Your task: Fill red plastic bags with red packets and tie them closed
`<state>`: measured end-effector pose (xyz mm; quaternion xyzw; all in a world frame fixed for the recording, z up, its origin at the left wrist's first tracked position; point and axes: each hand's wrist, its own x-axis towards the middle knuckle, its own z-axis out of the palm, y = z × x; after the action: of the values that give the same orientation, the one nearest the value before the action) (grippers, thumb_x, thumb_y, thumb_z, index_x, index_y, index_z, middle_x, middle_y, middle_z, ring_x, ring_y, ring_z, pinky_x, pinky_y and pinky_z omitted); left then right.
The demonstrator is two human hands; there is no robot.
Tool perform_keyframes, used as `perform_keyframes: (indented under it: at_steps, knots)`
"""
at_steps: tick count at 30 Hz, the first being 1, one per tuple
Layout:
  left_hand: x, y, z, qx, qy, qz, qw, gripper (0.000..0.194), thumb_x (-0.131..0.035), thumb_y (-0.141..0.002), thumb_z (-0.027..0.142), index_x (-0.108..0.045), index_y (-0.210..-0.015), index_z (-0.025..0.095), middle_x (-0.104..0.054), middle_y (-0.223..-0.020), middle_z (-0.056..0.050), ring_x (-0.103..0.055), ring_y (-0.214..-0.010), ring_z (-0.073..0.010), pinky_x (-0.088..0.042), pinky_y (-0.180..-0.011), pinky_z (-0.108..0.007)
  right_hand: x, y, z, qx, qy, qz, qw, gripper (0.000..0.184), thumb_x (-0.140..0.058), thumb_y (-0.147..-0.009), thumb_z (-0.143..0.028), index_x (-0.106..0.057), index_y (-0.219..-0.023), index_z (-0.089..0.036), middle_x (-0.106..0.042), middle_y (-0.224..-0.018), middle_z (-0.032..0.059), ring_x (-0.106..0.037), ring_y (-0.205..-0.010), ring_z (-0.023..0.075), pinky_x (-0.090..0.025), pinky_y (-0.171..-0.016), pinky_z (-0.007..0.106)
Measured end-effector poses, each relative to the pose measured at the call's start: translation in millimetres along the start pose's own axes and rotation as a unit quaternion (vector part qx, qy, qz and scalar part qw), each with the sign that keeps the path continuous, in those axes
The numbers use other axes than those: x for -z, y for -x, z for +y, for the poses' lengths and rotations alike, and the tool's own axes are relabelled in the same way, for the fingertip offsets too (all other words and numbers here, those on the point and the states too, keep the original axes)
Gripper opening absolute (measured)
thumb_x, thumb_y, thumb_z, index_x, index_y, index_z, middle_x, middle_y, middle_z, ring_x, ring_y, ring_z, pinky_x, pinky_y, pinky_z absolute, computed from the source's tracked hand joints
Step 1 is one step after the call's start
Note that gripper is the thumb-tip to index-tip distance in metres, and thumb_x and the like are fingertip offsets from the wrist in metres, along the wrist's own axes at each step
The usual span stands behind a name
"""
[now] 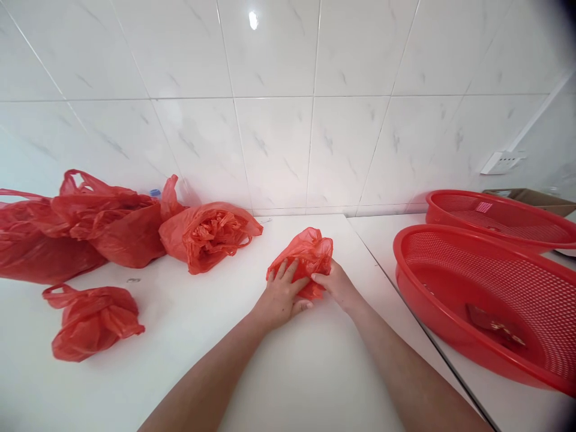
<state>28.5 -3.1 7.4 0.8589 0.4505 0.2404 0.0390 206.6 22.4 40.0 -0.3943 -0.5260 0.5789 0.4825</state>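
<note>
A crumpled red plastic bag rests on the white table in front of me. My left hand lies on the bag's near left side, its fingers spread and stretched over the film. On the bag's right side, my right hand grips the edge, thumb in front and the other fingers hidden behind the plastic. Whether anything is inside this bag, I cannot tell. Left of my hands, a rounder red bag with bunched-up red plastic in its mouth lies on its side.
Full red bags stand along the wall at far left, and a small knotted bag sits nearer. To the right are a large red basket with a few small items, another red basket and a cardboard box. White tiles rise behind.
</note>
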Motion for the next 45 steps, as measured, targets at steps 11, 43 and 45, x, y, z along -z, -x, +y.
perform_keyframes:
  at_steps: [11,43,45]
  knots:
    - [26.9,-0.2,-30.3,0.299,-0.022,0.17,0.939,0.052,-0.042,-0.086,0.045,-0.031,-0.132,0.022,-0.043,-0.131,-0.017,-0.062,-0.077,-0.0212,-0.048,-0.069,-0.038,54.4,-20.6,3.9,0.081,0.202,0.242,0.946,0.024,-0.05,-0.06,-0.019,-0.063,-0.08,-0.021,-0.064,-0.08,0.0031,-0.053,-0.063,0.0164,-0.041,-0.051,0.027]
    - [28.2,-7.4,-30.4,0.292,0.651,0.176,0.678,0.039,-0.048,-0.08,0.043,-0.054,-0.107,0.015,-0.062,-0.114,-0.014,-0.056,-0.055,-0.0088,-0.033,-0.043,-0.02,37.2,-3.3,-17.8,0.198,0.539,0.312,0.757,0.048,-0.056,-0.065,-0.021,-0.053,-0.113,-0.019,-0.048,-0.116,0.0134,-0.044,-0.107,0.0336,-0.037,-0.086,0.051]
    - [29.4,-7.3,-26.4,0.29,0.634,0.186,0.692,0.04,-0.05,-0.08,0.043,-0.05,-0.112,0.018,-0.059,-0.121,-0.014,-0.058,-0.057,-0.0089,-0.034,-0.043,-0.02,26.8,2.3,-16.7,0.268,0.542,0.333,0.724,0.049,-0.054,-0.068,-0.019,-0.052,-0.116,-0.019,-0.045,-0.12,0.0145,-0.041,-0.112,0.0335,-0.034,-0.091,0.051]
